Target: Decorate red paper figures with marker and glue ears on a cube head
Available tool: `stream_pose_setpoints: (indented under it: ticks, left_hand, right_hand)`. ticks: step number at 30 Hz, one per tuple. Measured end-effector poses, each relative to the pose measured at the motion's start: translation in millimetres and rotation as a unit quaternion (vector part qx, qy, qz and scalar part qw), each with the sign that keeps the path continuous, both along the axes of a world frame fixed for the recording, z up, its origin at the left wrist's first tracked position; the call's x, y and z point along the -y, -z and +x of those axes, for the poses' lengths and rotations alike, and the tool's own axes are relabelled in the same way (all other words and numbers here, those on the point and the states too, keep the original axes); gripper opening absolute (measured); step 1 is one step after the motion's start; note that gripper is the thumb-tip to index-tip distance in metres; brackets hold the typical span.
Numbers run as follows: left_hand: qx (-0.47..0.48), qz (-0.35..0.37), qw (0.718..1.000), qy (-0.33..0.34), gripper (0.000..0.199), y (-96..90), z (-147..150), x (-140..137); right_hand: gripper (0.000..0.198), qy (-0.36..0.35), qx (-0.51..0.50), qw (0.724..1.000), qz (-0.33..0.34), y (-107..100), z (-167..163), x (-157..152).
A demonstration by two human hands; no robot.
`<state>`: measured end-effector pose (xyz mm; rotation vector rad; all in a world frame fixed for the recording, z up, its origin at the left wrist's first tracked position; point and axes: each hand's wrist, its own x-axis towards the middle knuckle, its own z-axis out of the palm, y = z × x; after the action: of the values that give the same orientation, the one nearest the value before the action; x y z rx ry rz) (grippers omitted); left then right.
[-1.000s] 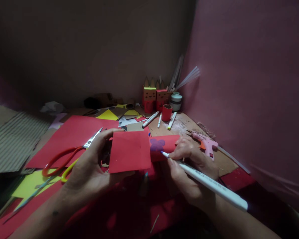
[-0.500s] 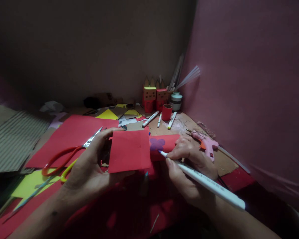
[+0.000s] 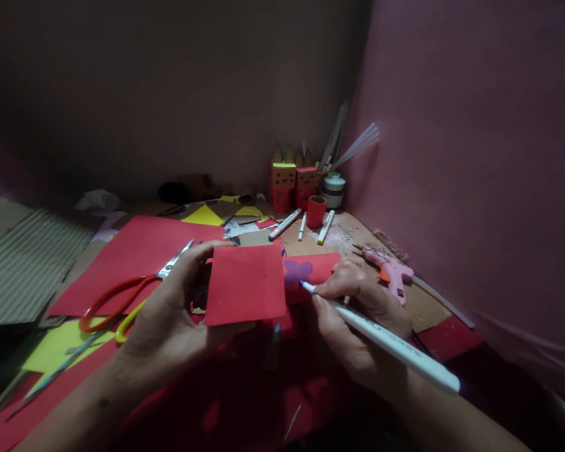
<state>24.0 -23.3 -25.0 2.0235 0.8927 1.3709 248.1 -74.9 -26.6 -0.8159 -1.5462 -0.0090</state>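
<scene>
My left hand (image 3: 181, 307) is closed around a red paper-covered box (image 3: 246, 284), thumb along its top and fingers beneath. A narrower red paper-covered piece (image 3: 317, 263) extends to the right from behind the box; how the two join is hidden. On that piece is a purple flower-like shape (image 3: 298, 272). My right hand (image 3: 360, 307) pinches a white marker (image 3: 395, 345), its purple tip at the lower edge of the shape. The fingers of my right hand also rest against the right end of the red piece.
Scissors (image 3: 122, 301) and red paper (image 3: 141, 251) lie left, beside corrugated cardboard (image 3: 23, 263). A pink glue gun (image 3: 390, 270) lies right. Behind are several markers (image 3: 285, 225), a red tube (image 3: 316, 212), box figures with faces (image 3: 283, 182) and a lidded jar (image 3: 333, 190).
The marker has shifted very slightly, its tip moving a little left and up along the lower edge of the purple shape. My left hand and the box hold nearly still.
</scene>
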Motion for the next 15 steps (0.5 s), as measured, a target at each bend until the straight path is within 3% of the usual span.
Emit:
stream_pose_setpoints:
  ticks: [15]
  left_hand:
    - [-0.007,0.003,1.000,0.025,0.075,-0.4,-1.6,-0.2]
  right_hand:
    - [0.017,-0.021,-0.020,0.999,-0.021,2.4,1.9,2.4]
